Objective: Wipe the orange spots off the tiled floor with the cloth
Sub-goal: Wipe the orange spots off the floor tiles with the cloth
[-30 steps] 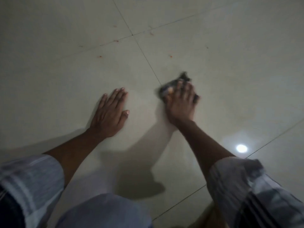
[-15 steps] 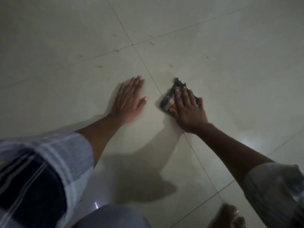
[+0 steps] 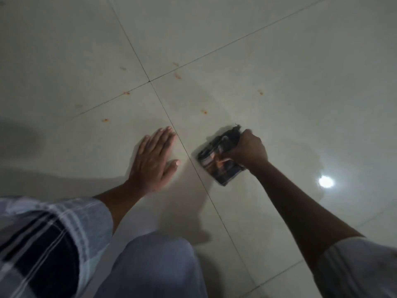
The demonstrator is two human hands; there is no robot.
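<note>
The right hand (image 3: 247, 150) hides part of the blurred cloth (image 3: 219, 160); both sleeves are cut off.

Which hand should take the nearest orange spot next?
Right. The right hand already grips the cloth, and the nearest orange spot lies just beyond it on the same tile. The left hand is flat on the floor, apparently bracing.

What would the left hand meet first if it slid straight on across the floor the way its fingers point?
The left hand points up and slightly right. Its fingertips would cross the grout line almost at once; beyond that, probably the orange spot, though the exact line is uncertain.
</note>
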